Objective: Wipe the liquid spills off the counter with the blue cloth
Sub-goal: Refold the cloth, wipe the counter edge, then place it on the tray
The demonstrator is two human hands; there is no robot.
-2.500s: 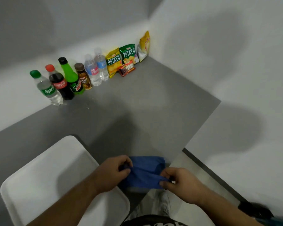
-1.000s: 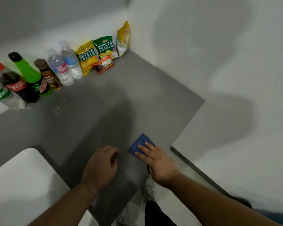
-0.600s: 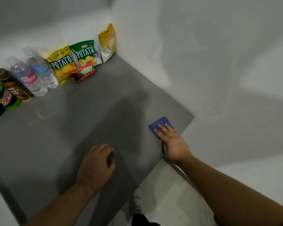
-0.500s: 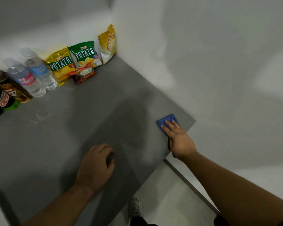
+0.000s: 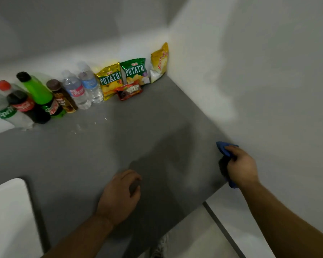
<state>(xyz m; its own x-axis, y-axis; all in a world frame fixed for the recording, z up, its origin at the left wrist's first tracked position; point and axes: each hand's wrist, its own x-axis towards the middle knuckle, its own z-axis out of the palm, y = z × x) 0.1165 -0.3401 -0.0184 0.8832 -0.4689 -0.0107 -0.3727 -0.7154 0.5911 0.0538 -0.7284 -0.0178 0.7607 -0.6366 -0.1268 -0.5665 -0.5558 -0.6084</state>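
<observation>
My right hand [image 5: 240, 165] grips the blue cloth [image 5: 222, 147] at the counter's right corner, against the white wall; part of the cloth shows above my fingers and a bit below my wrist. My left hand [image 5: 119, 196] rests knuckles-curled on the grey counter [image 5: 82, 157] near its front edge, holding nothing. Small wet droplets, the liquid spill [image 5: 78, 127], glint on the counter in front of the bottles, far from the cloth.
Along the back wall stand a Sprite bottle [image 5: 3, 110], a cola bottle [image 5: 24, 105], a green soda bottle [image 5: 39, 94], a brown bottle [image 5: 62, 97], two water bottles [image 5: 82, 86], and chip bags [image 5: 134, 71]. A white tray [image 5: 9, 216] lies front left.
My right hand slid the cloth from the front middle of the counter rightward to the right corner and has bunched it in its fingers. My left hand stayed resting on the counter.
</observation>
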